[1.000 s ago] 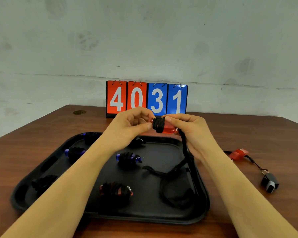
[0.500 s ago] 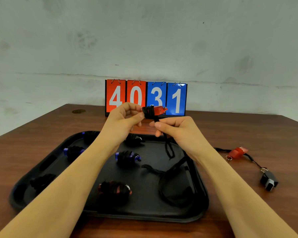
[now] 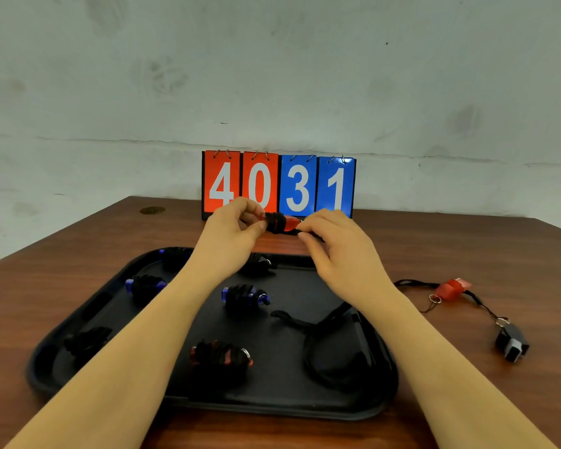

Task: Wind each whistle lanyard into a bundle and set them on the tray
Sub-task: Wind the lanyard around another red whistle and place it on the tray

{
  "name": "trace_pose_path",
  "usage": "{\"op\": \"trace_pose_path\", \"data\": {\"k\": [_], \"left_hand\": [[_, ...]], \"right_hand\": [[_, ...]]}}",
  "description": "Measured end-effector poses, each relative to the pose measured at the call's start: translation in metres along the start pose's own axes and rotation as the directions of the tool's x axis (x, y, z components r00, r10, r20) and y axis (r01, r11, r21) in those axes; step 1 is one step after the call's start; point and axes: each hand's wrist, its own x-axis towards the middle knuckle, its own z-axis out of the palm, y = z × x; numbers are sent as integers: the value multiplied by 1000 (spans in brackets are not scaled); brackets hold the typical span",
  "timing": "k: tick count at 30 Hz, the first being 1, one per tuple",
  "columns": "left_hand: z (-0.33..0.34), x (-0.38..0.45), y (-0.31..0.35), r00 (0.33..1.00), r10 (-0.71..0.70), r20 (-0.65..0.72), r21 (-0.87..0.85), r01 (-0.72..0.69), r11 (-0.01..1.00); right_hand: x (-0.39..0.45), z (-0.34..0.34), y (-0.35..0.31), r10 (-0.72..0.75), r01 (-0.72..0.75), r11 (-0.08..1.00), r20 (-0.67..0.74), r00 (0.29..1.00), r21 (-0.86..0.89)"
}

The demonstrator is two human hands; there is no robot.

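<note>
A: Where's the whistle?

B: Above the tray's (image 3: 117, 280) far edge. The red whistle (image 3: 285, 223) lies left-right, left hand (image 3: 237, 234) pinching its left end, right hand (image 3: 334, 244) pinching lanyard at its right.

A: Nearer hand?

B: Neither, I'd say.

Right hand (image 3: 340, 251) now up beside the red whistle (image 3: 287, 222), cord tauter.

Both forearms extend forward, bare, converging at chest height. Left hand (image 3: 232, 233) curled, thumb and fingertips pinching inward toward the right. Right hand (image 3: 336, 244) palm down, fingers bent, index and thumb pinching toward the left. Fingertips of both hands nearly meet.
</note>
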Motion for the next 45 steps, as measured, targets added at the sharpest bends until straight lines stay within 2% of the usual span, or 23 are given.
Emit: {"op": "trace_pose_path", "data": {"k": [2, 4, 7, 10, 15, 20, 27, 30, 34, 38, 45], "left_hand": [[0, -1, 1, 999, 26, 20, 16, -27, 1000], [-1, -2, 2, 998, 48, 42, 7, -48, 999], [-1, -3, 2, 992, 87, 96, -8, -86, 996], [-1, -5, 3, 983, 132, 127, -40, -128, 991], [-3, -8, 5, 976, 153, 152, -29, -151, 988], [-3, -8, 6, 970, 151, 192, -98, -134, 986], [-6, -10, 10, 967, 144, 212, -245, -90, 965], [-5, -12, 12, 967, 141, 214, -333, -64, 941], [-4, -12, 13, 973, 113, 203, -441, -13, 897], [-3, -10, 11, 982, 60, 180, -519, 43, 854], [-2, -7, 8, 998, -14, 64, -482, 44, 875]], "right_hand": [[0, 2, 2, -98, 89, 990, -78, 992, -107], [0, 1, 1, -86, 76, 993, -109, 990, -90], [-2, 2, 2, 8, -1, 998, -130, 991, 57], [0, 0, 1, 164, -121, 963, -165, 973, 240], [0, -6, -3, 419, -353, 794, -25, 908, 496], [4, -14, -1, 515, -433, 597, 91, 852, 675], [6, -20, 1, 499, -496, 327, 298, 814, 805], [8, -22, 1, 491, -472, 222, 321, 810, 853], [7, -20, 1, 529, -422, 172, 279, 802, 890], [6, -15, 0, 495, -406, 156, 284, 821, 901], [5, -16, -2, 461, -360, 75, 288, 840, 930]]}}
